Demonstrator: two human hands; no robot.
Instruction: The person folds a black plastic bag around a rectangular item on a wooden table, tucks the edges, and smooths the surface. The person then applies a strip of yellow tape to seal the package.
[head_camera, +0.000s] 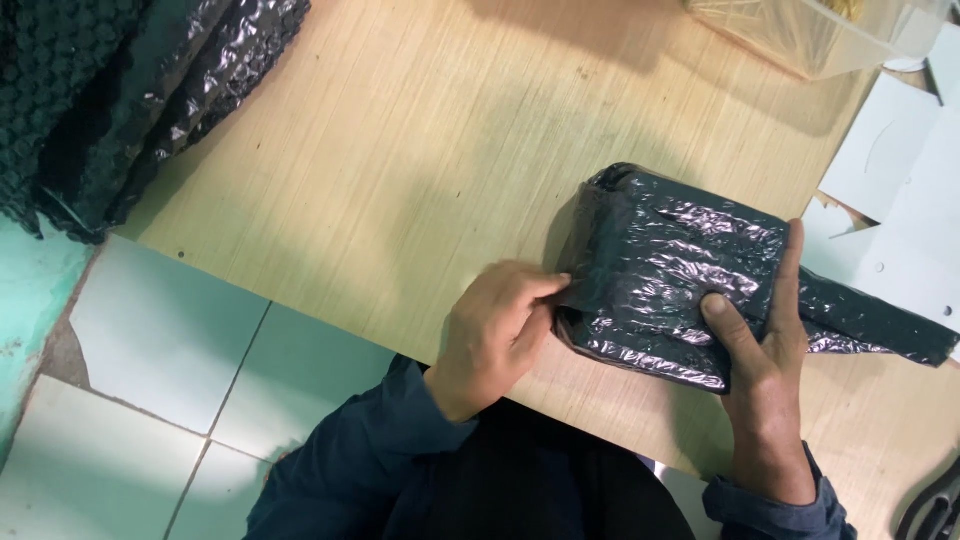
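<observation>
Parcel (670, 275) in black bubble wrap sits right of centre on tabletop (400, 150), between both hands. Left hand (495, 330) at its left edge, fingers pinching a wrap flap. Right hand (765, 340) grasps parcel's right side, thumb pressed on top, fingers along far edge. Wrap tail trails toward right frame edge. Stack of black bubble wrap (130, 90) upper left. Clear plastic box (810, 35) upper right, white card pieces (900, 170) beside it.
</observation>
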